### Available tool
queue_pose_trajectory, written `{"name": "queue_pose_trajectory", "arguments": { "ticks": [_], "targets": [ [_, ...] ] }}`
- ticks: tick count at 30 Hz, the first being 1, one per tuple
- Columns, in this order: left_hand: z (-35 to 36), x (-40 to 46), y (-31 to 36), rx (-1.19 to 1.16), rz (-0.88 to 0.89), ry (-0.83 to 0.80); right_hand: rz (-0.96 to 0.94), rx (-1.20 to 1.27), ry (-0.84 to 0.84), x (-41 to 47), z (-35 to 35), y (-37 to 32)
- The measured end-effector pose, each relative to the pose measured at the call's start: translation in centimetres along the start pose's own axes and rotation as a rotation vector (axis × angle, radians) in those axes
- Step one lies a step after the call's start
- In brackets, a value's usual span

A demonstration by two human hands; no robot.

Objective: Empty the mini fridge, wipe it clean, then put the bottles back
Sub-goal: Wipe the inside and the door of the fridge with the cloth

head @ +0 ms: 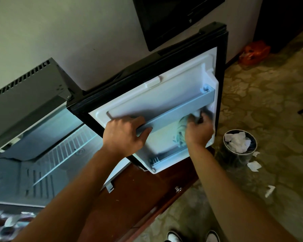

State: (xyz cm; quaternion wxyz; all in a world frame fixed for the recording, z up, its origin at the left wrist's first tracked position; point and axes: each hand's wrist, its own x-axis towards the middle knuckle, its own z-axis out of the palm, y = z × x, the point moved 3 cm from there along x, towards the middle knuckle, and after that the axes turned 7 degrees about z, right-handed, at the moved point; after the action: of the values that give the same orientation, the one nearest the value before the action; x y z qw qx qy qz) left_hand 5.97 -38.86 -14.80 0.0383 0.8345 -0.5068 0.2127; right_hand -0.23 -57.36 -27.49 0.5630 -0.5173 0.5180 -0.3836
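Left hand (125, 135) grasps the door shelf rail (175, 110); right hand (198, 131) clenches a cloth (180, 131).

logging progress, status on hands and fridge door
Left hand grips door shelf rail. Right hand holds cloth, wiping inner door. No bottles on the door, nothing blocking.

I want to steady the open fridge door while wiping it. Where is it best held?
Judging by its shape, take the door by its shelf rail, the bar running across the inner face. Come from the front, fingers over its top edge, as the left hand does. The right hand holds the cloth below the rail.
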Motion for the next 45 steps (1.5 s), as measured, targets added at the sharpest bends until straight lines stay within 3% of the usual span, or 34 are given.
{"name": "queue_pose_trajectory", "arguments": {
  "ticks": [10, 23, 29, 32, 39, 45],
  "targets": [
    [0.4, 0.0, -0.2, 0.029, -0.029, -0.009, -0.036, -0.017, -0.298, -7.9, 2.8, 1.4],
    [0.0, -0.2, 0.0, 0.004, -0.029, -0.029, -0.007, -0.052, -0.008, 0.4, -0.1, -0.8],
    [0.0, 0.0, 0.0, 0.014, -0.020, -0.028, 0.021, -0.014, 0.043, 0.2, 0.0, -0.9],
    [0.1, 0.0, 0.0, 0.018, -0.020, -0.021, 0.032, 0.000, 0.009, -1.4, 0.5, -0.6],
    [0.2, 0.3, 0.1, 0.031, -0.044, -0.020, -0.051, -0.027, -0.264, -8.3, 2.9, 1.0],
    [0.1, 0.3, 0.0, 0.036, -0.052, -0.023, -0.025, -0.015, -0.190, -6.9, 2.7, 1.1]
  ]
}}
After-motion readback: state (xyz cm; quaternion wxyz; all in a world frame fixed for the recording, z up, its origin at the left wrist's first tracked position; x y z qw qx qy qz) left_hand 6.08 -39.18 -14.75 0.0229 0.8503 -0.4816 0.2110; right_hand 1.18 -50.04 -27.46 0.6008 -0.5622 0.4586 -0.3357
